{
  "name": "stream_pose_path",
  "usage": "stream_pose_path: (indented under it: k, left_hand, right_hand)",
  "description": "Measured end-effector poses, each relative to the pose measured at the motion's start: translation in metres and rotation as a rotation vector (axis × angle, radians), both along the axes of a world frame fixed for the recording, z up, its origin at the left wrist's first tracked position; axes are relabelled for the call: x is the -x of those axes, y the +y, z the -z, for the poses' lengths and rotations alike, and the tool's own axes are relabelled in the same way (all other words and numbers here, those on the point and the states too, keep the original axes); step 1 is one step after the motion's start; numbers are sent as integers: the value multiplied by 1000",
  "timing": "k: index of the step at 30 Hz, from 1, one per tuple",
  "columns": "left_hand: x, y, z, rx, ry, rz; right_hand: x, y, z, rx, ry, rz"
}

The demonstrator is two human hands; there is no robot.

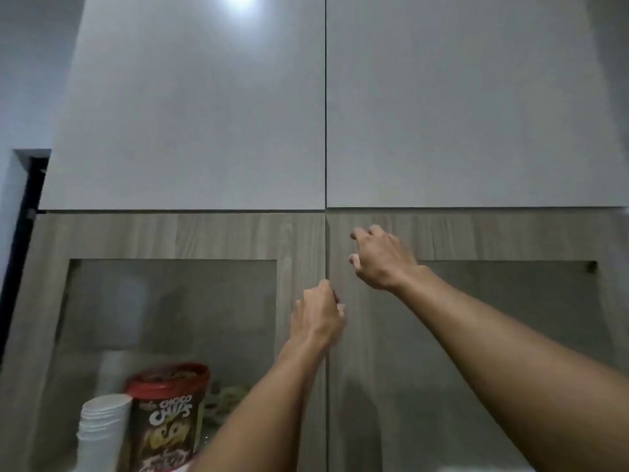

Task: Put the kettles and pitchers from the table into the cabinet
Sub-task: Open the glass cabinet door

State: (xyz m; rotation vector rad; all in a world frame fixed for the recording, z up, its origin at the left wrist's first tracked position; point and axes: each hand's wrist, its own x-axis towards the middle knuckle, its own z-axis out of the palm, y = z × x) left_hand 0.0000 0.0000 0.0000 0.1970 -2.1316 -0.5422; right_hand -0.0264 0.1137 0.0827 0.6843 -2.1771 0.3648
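Observation:
A wood-grain cabinet fills the view, and its two glass-panelled doors are both shut. My left hand [318, 318] is at the centre seam, its fingers curled onto the inner edge of the left cabinet door [299, 240]. My right hand [381, 260] is higher up against the right cabinet door [476, 236], with its fingers spread and bent and nothing in them. No kettle or pitcher is in view.
Behind the left glass panel stand a red-lidded Choco Chips tub [168, 413] and a stack of white paper cups [102, 430]. Two shut pale upper doors [204, 114] sit above. A dark doorway edge [30, 199] is at the far left.

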Motion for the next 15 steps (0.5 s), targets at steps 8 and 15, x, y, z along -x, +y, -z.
stream_pose_path:
  k: [8, 15]
  left_hand:
    - [50, -31, -21, -31, 108, 56]
    - [38, -17, -14, -126, 132, 38]
  right_hand:
    - [57, -50, -33, 135, -41, 16]
    - [48, -53, -41, 265, -75, -94]
